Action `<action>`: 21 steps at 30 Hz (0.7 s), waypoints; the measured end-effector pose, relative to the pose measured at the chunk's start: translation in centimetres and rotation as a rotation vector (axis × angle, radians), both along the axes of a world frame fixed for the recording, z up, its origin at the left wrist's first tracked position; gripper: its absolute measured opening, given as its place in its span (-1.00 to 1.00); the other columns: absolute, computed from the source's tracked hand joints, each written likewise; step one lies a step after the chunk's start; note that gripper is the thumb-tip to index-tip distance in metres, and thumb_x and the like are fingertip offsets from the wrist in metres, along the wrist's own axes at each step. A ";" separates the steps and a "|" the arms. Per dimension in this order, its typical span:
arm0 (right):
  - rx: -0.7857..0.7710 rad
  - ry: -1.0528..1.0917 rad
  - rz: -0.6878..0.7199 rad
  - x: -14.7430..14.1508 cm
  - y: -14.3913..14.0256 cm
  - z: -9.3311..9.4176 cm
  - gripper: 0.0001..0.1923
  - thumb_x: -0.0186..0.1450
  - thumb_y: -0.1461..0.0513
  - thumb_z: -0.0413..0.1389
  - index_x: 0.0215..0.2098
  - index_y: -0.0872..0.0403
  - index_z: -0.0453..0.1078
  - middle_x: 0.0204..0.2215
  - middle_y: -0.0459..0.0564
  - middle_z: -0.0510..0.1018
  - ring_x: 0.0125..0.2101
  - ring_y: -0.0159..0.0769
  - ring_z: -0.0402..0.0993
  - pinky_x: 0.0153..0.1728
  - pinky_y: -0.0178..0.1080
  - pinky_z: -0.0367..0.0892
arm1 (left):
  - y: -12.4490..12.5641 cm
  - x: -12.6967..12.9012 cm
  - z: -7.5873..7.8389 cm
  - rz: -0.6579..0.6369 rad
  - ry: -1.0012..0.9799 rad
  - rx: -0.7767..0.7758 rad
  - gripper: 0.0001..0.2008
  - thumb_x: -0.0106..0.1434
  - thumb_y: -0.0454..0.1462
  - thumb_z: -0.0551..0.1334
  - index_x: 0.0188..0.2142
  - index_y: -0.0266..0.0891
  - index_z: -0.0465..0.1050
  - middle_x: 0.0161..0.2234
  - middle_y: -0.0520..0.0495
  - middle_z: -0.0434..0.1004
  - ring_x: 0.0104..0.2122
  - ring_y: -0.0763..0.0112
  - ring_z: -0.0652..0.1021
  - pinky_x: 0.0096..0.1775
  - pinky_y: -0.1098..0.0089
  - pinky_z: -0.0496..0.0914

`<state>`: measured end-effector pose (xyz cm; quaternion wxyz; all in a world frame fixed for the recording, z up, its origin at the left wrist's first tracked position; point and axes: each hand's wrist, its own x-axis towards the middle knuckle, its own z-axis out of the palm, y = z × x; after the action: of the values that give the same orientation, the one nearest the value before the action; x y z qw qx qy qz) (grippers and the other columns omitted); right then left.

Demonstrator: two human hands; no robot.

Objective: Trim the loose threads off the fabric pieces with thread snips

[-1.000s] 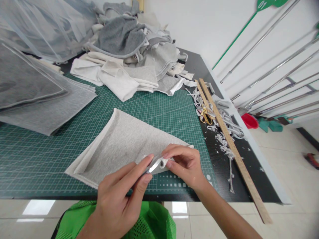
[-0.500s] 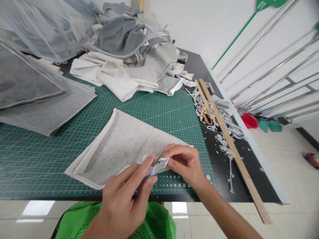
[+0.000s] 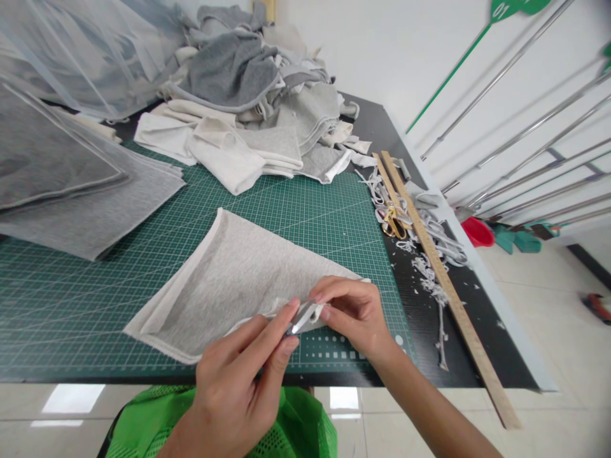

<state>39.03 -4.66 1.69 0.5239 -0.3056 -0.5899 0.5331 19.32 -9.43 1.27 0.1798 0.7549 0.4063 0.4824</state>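
Note:
A light grey piece of fabric lies folded on the green cutting mat, its near edge bunched up between my hands. My left hand is closed around small metal thread snips, mostly hidden in the fingers. Their blades point right, against the raised fabric edge. Thumb and forefinger of my right hand pinch that edge close by the blade tips.
Grey fabric sheets are stacked at left. A heap of cloth stands at the back. Along the right lie a wooden ruler, gold-handled scissors and fabric scraps. Poles lean against the wall.
The snips' blades have come closer together at the fabric edge. My left fingers have shifted slightly; my right hand stays in place.

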 end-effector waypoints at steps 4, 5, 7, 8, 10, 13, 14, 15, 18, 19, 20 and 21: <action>-0.016 0.005 0.003 0.1 0.0 -0.3 -0.90 0.28 0.29 0.30 -0.24 0.00 0.63 -0.34 -0.03 0.67 -0.32 -0.34 0.59 -0.29 -0.30 0.48 | 0.0 -0.5 0.1 0.006 0.017 -0.005 -0.59 0.39 -0.42 0.19 0.22 -0.28 0.39 -0.12 -0.15 0.65 -0.19 0.44 0.65 -0.34 0.54 0.52; -0.026 0.002 -0.002 0.1 -0.1 -0.3 -0.93 0.28 0.27 0.30 -0.25 0.00 0.63 -0.35 -0.02 0.67 -0.33 -0.34 0.58 -0.30 -0.29 0.47 | 0.0 -0.7 0.1 0.010 0.024 -0.004 -0.60 0.40 -0.41 0.19 0.21 -0.28 0.40 -0.12 -0.14 0.65 -0.19 0.45 0.65 -0.33 0.55 0.53; -0.053 -0.007 -0.012 0.1 -0.1 -0.5 -0.95 0.28 0.22 0.31 -0.27 0.02 0.62 -0.36 -0.02 0.67 -0.35 -0.33 0.58 -0.33 -0.28 0.47 | 0.0 -1.1 0.2 0.032 0.037 -0.003 -0.61 0.40 -0.40 0.18 0.20 -0.25 0.42 -0.11 -0.11 0.66 -0.19 0.46 0.66 -0.30 0.56 0.54; -0.068 -0.013 -0.017 0.1 -0.1 -0.5 -0.94 0.28 0.21 0.31 -0.28 0.02 0.61 -0.37 -0.02 0.67 -0.35 -0.32 0.57 -0.34 -0.28 0.47 | 0.0 -1.4 0.2 0.045 0.043 -0.002 -0.62 0.40 -0.39 0.18 0.19 -0.24 0.42 -0.11 -0.10 0.66 -0.19 0.46 0.66 -0.28 0.56 0.55; -0.087 -0.028 -0.024 0.0 -0.2 -0.5 -0.93 0.28 0.20 0.31 -0.30 0.03 0.60 -0.37 -0.02 0.67 -0.36 -0.32 0.57 -0.34 -0.28 0.47 | 0.0 -1.9 0.3 0.070 0.059 0.000 -0.64 0.41 -0.36 0.18 0.18 -0.22 0.43 -0.10 -0.09 0.67 -0.20 0.45 0.67 -0.25 0.55 0.57; -0.084 -0.048 -0.025 0.0 -0.2 -0.4 -0.92 0.27 0.19 0.32 -0.30 0.03 0.60 -0.38 -0.02 0.66 -0.39 -0.34 0.55 -0.37 -0.29 0.46 | 0.1 -2.4 0.5 0.079 0.084 -0.006 -0.62 0.41 -0.31 0.20 0.20 -0.20 0.41 -0.10 -0.08 0.67 -0.22 0.44 0.67 -0.24 0.51 0.58; -0.077 -0.050 -0.019 0.0 -0.1 -0.3 -0.92 0.28 0.19 0.32 -0.29 0.03 0.60 -0.38 -0.02 0.65 -0.39 -0.35 0.55 -0.37 -0.30 0.45 | 0.2 -2.4 0.6 0.075 0.089 -0.004 -0.62 0.41 -0.31 0.20 0.20 -0.19 0.41 -0.10 -0.08 0.67 -0.22 0.43 0.67 -0.24 0.51 0.58; -0.071 -0.051 -0.007 0.1 -0.1 -0.3 -0.92 0.28 0.19 0.31 -0.27 0.02 0.60 -0.38 -0.03 0.65 -0.39 -0.36 0.54 -0.38 -0.31 0.45 | 0.3 -2.4 0.6 0.066 0.094 -0.001 -0.61 0.40 -0.31 0.21 0.21 -0.19 0.40 -0.10 -0.08 0.66 -0.22 0.43 0.67 -0.24 0.51 0.58; -0.060 -0.046 0.045 0.1 -0.1 -0.2 -0.87 0.29 0.21 0.30 -0.18 0.01 0.61 -0.36 -0.04 0.64 -0.39 -0.38 0.53 -0.40 -0.33 0.44 | 0.4 -2.2 0.5 0.016 0.103 -0.002 -0.60 0.40 -0.32 0.21 0.22 -0.20 0.39 -0.12 -0.10 0.66 -0.24 0.43 0.67 -0.28 0.51 0.57; -0.057 -0.042 0.063 0.1 -0.1 -0.3 -0.84 0.29 0.22 0.31 -0.15 0.00 0.61 -0.35 -0.03 0.64 -0.38 -0.38 0.53 -0.39 -0.34 0.44 | 0.5 -2.1 0.3 -0.003 0.107 -0.012 -0.59 0.40 -0.32 0.21 0.23 -0.19 0.39 -0.15 -0.10 0.66 -0.27 0.44 0.66 -0.30 0.51 0.56; -0.053 -0.040 0.081 0.2 -0.1 -0.3 -0.81 0.27 0.23 0.32 -0.12 0.00 0.61 -0.34 -0.03 0.64 -0.37 -0.38 0.54 -0.38 -0.33 0.45 | 0.4 -2.1 0.2 -0.020 0.111 -0.022 -0.58 0.40 -0.32 0.21 0.23 -0.18 0.38 -0.20 -0.08 0.65 -0.29 0.44 0.65 -0.31 0.50 0.56; -0.047 -0.043 0.100 0.1 -0.1 -0.3 -0.77 0.25 0.25 0.34 -0.10 0.00 0.61 -0.32 -0.02 0.65 -0.35 -0.37 0.55 -0.36 -0.33 0.47 | 0.4 -2.1 0.0 -0.034 0.112 -0.030 -0.58 0.40 -0.32 0.21 0.24 -0.18 0.37 -0.24 -0.06 0.64 -0.31 0.44 0.65 -0.32 0.50 0.56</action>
<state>39.18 -4.79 1.38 0.4765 -0.2994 -0.6030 0.5655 17.22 -9.00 1.29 0.1762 0.7847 0.4101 0.4301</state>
